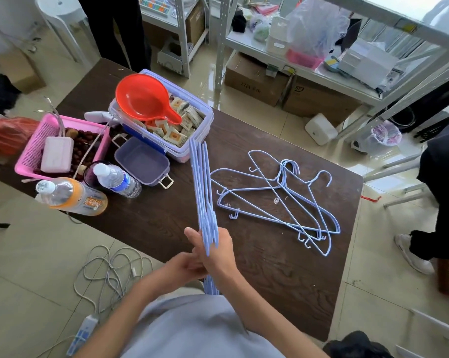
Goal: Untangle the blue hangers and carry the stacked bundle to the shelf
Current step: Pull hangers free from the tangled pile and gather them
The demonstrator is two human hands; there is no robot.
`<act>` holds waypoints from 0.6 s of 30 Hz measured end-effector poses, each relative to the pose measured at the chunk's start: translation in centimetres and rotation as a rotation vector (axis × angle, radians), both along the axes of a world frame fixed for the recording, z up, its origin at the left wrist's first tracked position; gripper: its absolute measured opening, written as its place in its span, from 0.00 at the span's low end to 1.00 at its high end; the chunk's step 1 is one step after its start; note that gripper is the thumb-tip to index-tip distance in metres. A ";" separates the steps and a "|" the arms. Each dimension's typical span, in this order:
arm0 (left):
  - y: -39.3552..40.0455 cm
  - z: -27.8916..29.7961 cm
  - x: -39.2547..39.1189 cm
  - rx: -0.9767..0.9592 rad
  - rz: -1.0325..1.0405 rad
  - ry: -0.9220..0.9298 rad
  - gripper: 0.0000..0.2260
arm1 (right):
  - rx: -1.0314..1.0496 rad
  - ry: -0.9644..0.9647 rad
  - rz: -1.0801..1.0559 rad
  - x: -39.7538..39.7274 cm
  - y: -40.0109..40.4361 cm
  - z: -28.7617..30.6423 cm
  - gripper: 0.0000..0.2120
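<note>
at the far left of the dark wooden table (146, 218) sits a pink basket (32, 153), with two plastic bottles (73, 195) lying in front of it. behind them a lilac storage box (192, 117) holds packets and carries an orange scoop (140, 98).

near the table's front edge the person's left hand (184, 266) curls its fingers around the lower part of a stacked bundle of blue hangers (202, 192). the right hand (218, 250), just beside it and touching it, clamps the same bundle a little higher. the bundle stands edge-on to the camera, its long axis running away from the body towards the lilac box.

to the right of both hands, well apart from them, the loose blue hangers (282, 200) lie flat and crossed over one another on the table, hooks pointing mostly to the far side. their long bars slant from the far left towards the near right. the right hand is the nearer one, so it looks the likelier to reach for them while the left keeps the bundle.

further right, beyond the table, stands the metal shelf (308, 71), probably where the bundle is bound.
</note>
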State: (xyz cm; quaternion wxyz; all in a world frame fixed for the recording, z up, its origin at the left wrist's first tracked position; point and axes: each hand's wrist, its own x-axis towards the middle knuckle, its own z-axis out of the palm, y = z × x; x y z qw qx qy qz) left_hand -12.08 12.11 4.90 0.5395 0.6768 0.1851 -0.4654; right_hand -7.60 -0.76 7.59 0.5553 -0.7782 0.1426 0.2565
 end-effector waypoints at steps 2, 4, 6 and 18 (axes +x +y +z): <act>3.0 -0.9 0.3 -0.017 0.136 -0.014 0.09 | 0.006 -0.039 -0.077 0.5 0.5 0.8 0.16; 5.2 -2.4 0.8 -0.039 0.494 0.023 0.17 | 0.015 -0.020 -0.106 1.3 1.3 1.2 0.09; 5.1 -2.5 2.1 -0.136 0.698 0.091 0.23 | 0.098 0.054 -0.073 2.3 2.2 1.6 0.10; -4.6 -0.6 9.6 -0.076 0.852 -0.173 0.24 | 0.254 0.273 -0.679 6.2 -3.6 -5.6 0.15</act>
